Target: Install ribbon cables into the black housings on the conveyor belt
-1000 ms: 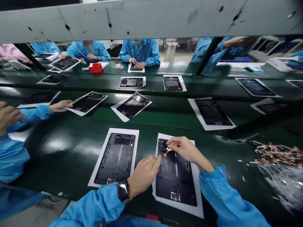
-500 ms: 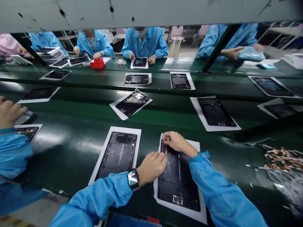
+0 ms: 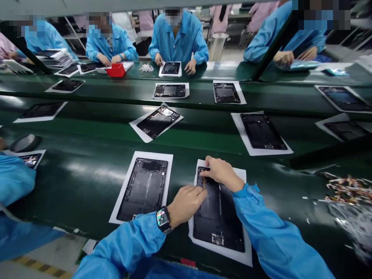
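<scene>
The left hand [image 3: 186, 204] has its grip pinched on the near end of an orange strip [image 3: 204, 183] above the tablet shell [image 3: 217, 217]. At the far end, the right hand's [image 3: 222, 173] grip is too hidden to tell; uneven pulling between hands could crease or misalign the strip.

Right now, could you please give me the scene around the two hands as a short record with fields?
left hand: at the near end of an amber strip; grip unclear
right hand: at its far end, above a black panel
panel support: white sheet
to the left: second black panel, on its own white sheet
watch: on left wrist, screen lit
right side: tangled heap of thin parts
</scene>
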Action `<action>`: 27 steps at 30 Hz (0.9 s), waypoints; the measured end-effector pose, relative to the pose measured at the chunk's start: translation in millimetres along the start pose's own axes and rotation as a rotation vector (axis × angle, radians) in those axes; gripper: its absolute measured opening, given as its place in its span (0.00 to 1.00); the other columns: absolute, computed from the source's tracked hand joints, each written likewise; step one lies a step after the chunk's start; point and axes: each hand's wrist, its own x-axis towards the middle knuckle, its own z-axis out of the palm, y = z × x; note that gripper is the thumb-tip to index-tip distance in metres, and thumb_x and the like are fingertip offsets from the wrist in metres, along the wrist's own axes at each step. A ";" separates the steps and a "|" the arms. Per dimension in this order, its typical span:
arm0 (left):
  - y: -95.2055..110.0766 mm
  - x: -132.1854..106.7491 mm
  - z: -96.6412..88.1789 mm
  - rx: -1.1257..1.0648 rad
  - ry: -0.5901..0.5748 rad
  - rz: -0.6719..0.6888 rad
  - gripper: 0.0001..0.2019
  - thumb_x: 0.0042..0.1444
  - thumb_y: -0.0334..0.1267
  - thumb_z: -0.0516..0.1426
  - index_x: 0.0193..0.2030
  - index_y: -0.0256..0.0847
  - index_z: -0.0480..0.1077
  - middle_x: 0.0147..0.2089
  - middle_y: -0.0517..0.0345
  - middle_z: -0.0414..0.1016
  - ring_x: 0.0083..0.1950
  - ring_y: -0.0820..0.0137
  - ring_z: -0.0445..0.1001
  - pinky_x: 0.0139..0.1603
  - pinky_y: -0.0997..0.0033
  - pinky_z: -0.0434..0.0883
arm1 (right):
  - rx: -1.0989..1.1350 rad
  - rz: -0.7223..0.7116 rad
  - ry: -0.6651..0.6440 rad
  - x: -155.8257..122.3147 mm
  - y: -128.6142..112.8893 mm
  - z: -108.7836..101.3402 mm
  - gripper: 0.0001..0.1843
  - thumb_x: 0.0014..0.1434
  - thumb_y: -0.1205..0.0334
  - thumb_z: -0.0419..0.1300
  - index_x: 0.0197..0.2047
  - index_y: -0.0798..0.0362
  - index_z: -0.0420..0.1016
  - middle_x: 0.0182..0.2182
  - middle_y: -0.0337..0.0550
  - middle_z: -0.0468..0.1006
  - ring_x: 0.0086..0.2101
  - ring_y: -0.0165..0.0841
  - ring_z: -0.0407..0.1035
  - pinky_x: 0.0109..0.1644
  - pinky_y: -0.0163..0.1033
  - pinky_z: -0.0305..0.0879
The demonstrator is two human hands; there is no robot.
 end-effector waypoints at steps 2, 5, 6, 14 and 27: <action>-2.1 -1.5 2.0 -0.015 0.013 0.009 0.09 0.67 0.29 0.49 0.50 0.35 0.67 0.41 0.53 0.76 0.38 0.66 0.75 0.38 0.65 0.71 | -0.023 -0.022 0.006 -3.3 -0.8 1.7 0.18 0.54 0.49 0.68 0.40 0.50 0.68 0.35 0.46 0.79 0.38 0.43 0.74 0.32 0.38 0.54; -4.3 -2.7 4.8 -0.035 0.083 0.004 0.10 0.68 0.29 0.48 0.50 0.35 0.67 0.42 0.53 0.76 0.40 0.66 0.76 0.39 0.66 0.71 | -0.038 -0.085 0.056 -4.0 3.4 5.8 0.19 0.55 0.49 0.68 0.41 0.50 0.67 0.37 0.44 0.78 0.38 0.42 0.74 0.32 0.38 0.55; -4.6 -2.7 5.7 -0.038 0.112 0.002 0.10 0.68 0.29 0.47 0.51 0.35 0.67 0.42 0.53 0.77 0.40 0.66 0.76 0.39 0.66 0.71 | -0.050 -0.108 0.102 -4.5 5.3 8.0 0.19 0.56 0.49 0.67 0.42 0.50 0.67 0.38 0.43 0.77 0.38 0.41 0.74 0.32 0.38 0.55; -5.9 -1.9 13.4 -0.052 0.205 0.008 0.11 0.67 0.27 0.47 0.46 0.34 0.70 0.49 0.48 0.75 0.51 0.65 0.74 0.50 0.65 0.73 | -0.057 -0.200 0.273 -14.4 14.9 20.3 0.18 0.59 0.51 0.66 0.45 0.51 0.66 0.43 0.44 0.70 0.36 0.37 0.71 0.32 0.39 0.58; -7.8 -2.2 18.5 -0.045 0.137 0.114 0.13 0.69 0.29 0.46 0.48 0.32 0.72 0.53 0.49 0.77 0.55 0.63 0.74 0.50 0.64 0.75 | 0.137 -0.190 0.204 -7.7 27.7 20.0 0.20 0.56 0.52 0.68 0.45 0.49 0.65 0.42 0.39 0.67 0.30 0.33 0.70 0.30 0.38 0.53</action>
